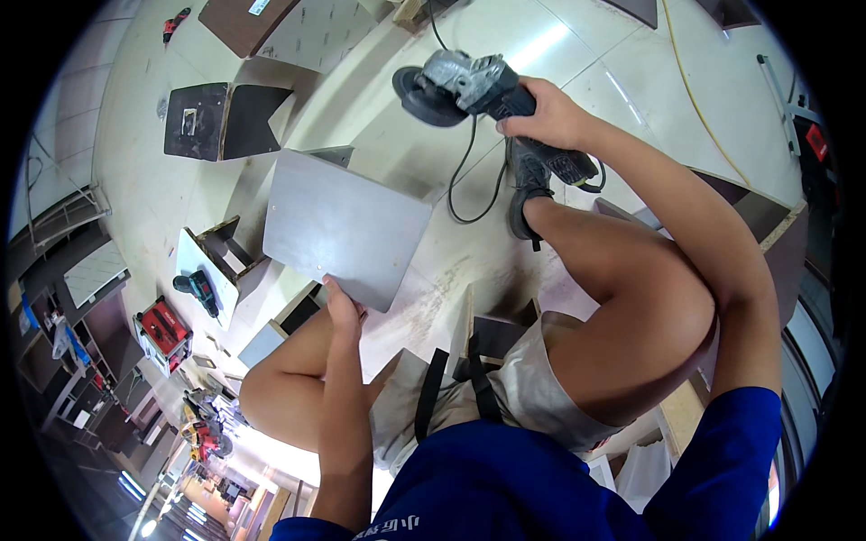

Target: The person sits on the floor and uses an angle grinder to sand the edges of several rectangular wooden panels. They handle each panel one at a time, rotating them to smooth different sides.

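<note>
My right hand (pixel 552 113) is wrapped round the body of an angle grinder (pixel 492 86), lifted over the floor to the far right of the grey board. Its disc and guard (pixel 428 96) point left, clear of the board. The power cord (pixel 460 185) loops down from it. My left hand (pixel 345 307) grips the near edge of the grey board (pixel 347 225), with the thumb on top and the fingers mostly hidden beneath. Dark panels show under the board's far edge, so it looks like the top of a small stool or box.
A dark stool-like piece (pixel 197 122) and a brown one (pixel 248 22) stand beyond the board. A cordless drill (pixel 198 290) lies on a white panel (pixel 216 311) at left, near a red case (pixel 162 326). A yellow cable (pixel 695 99) crosses the floor. My shoe (pixel 528 194) is below the grinder.
</note>
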A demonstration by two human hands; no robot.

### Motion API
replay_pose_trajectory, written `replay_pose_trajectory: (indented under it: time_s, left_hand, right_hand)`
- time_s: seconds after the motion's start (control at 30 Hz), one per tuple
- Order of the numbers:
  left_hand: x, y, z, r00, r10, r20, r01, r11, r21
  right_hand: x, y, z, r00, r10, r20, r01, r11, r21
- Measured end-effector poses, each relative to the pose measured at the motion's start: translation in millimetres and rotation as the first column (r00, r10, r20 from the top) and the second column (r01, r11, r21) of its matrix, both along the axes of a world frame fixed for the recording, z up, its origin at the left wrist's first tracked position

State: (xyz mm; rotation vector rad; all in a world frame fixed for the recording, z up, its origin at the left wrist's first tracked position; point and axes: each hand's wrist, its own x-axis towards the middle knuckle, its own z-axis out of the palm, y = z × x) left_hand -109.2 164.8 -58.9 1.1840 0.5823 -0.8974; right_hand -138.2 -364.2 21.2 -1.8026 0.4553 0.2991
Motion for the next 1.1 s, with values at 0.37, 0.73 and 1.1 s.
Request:
replay_pose_trajectory:
  time_s: [0.37, 0.73, 1.1]
  left_hand:
    - [26, -5, -11, 0.829, -0.027, 0.558, -0.463, 0.525, 0.714]
    - [51, -54, 21, 0.725, -0.308, 0.616, -0.464, 0.442, 0.768]
    - [69, -66, -9, 0.616, -0.357, 0.702, -0.597, 0.369, 0.712]
  right_hand:
    - [15, 50, -6, 0.956, 0.292, -0.007, -0.288, 0.946, 0.147]
    - [28, 38, 9, 0.982, 0.132, -0.136, -0.128, 0.991, 0.039]
    - [11, 62, 149, 0.873, -0.489, 0.005, 0.481, 0.861, 0.166]
